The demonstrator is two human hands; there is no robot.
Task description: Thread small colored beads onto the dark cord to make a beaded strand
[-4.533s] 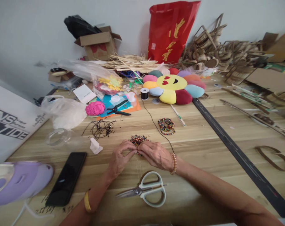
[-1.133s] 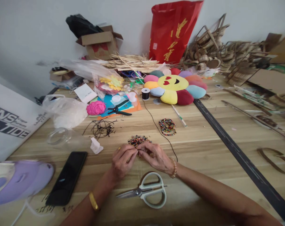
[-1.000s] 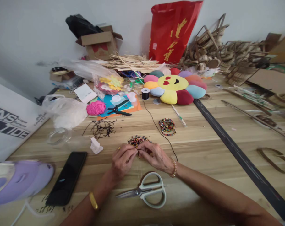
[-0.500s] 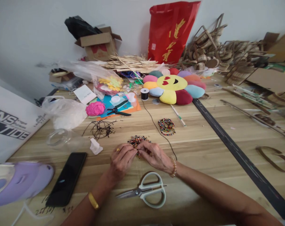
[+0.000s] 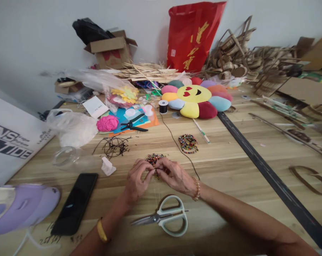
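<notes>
My left hand (image 5: 135,179) and my right hand (image 5: 175,175) meet fingertip to fingertip over the near edge of a heap of small coloured beads (image 5: 153,158) on the wooden table (image 5: 230,170). Both hands are pinched shut; what sits between the fingertips is too small to make out. A thin black cord (image 5: 176,142) runs from a black spool (image 5: 163,106) toward my right hand. Finished beaded bracelets (image 5: 188,143) lie a little beyond, to the right.
White-handled scissors (image 5: 166,214) lie just below my hands. A black phone (image 5: 75,202) and a purple device (image 5: 19,206) sit at the near left. Cord scraps (image 5: 113,145), a flower cushion (image 5: 195,96), a red bag (image 5: 194,33) and a long black ruler (image 5: 267,174) are further out.
My hands have kept working at the same spot by the beads, with only small finger shifts; the left fingers have risen slightly toward the heap.
</notes>
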